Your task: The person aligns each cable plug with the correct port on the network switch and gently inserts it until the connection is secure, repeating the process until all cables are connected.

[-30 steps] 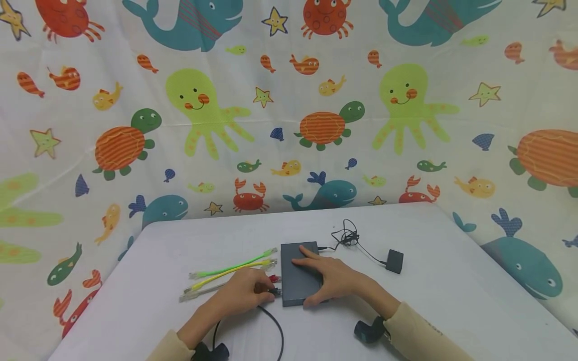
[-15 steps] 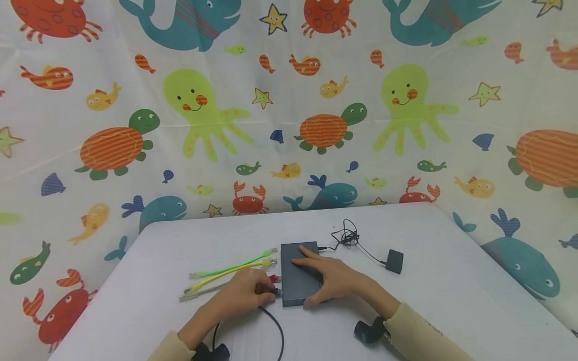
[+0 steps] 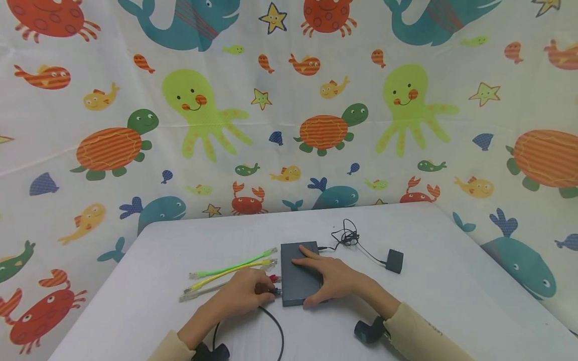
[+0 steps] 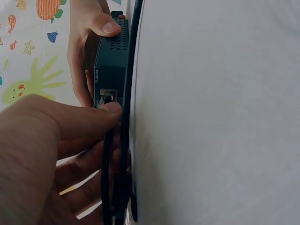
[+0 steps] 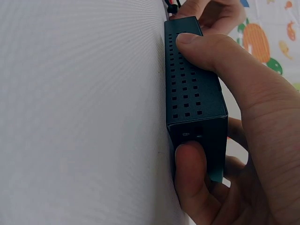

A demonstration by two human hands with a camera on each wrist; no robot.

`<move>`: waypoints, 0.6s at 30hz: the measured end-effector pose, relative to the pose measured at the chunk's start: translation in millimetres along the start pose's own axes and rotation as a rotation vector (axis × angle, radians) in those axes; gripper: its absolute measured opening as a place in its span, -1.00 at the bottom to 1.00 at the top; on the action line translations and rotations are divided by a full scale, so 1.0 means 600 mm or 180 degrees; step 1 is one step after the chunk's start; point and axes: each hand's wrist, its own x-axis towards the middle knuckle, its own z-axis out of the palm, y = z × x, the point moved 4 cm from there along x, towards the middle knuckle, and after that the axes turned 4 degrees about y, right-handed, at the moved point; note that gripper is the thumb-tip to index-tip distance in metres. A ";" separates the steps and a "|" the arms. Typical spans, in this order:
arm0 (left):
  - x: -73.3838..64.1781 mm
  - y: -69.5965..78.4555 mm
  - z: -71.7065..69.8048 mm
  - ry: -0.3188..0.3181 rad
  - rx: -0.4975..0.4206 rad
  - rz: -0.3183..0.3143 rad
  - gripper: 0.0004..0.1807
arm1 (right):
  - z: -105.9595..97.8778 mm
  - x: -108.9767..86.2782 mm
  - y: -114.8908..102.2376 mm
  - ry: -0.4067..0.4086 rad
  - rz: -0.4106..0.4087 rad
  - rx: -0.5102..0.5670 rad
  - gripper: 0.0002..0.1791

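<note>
Seemingly partway: red plug sits at the box, just past the fingertips of the left hand; green cable, yellow cable and grey cable lie unplugged beside its knuckles. Left thumb and finger pinch black plug at its port; full seating hard to confirm. Right hand grips the box, thumb on perforated side. Casing flat, dark, matte; cable jackets smooth, slim.
</note>
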 end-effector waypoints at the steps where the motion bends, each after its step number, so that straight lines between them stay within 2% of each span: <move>1: -0.001 0.002 0.000 0.0003 0.0030 -0.0003 -0.84 | 0.000 -0.002 -0.001 0.0000 0.0003 0.0002 0.06; 9: -0.013 0.011 0.004 0.0068 0.0313 -0.0017 -0.83 | 0.005 -0.013 -0.007 0.0011 -0.0025 0.0019 0.07; 18: -0.030 0.019 0.008 0.0060 0.0236 -0.0009 -0.83 | 0.011 -0.024 -0.013 0.0042 -0.0095 0.0002 0.07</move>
